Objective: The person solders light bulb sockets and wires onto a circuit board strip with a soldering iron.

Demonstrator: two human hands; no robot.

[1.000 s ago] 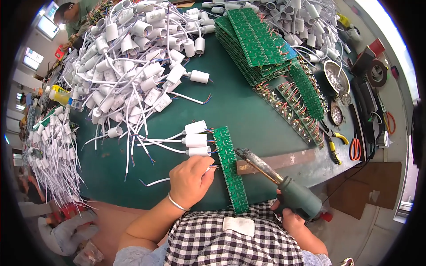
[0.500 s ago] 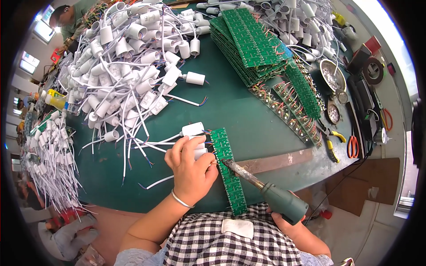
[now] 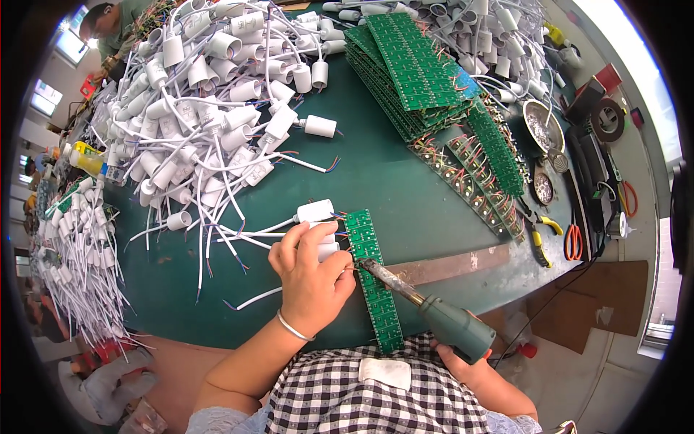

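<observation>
Since a second ago, the iron (image 3: 459, 329) has swung left over the green strip (image 3: 374, 291), maybe meeting a wire (image 3: 352, 268). Left of the strip, the left hand (image 3: 313, 278) pinches that wire; right of it, the right hand (image 3: 463, 367) grips the iron. Beyond the strip, white sockets (image 3: 235, 137) pile on the surface (image 3: 426, 188), with a person (image 3: 119, 32) farther back.

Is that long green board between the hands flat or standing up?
Lying flat: the green board shows its broad face upward, under the tip of the soldering iron.
</observation>
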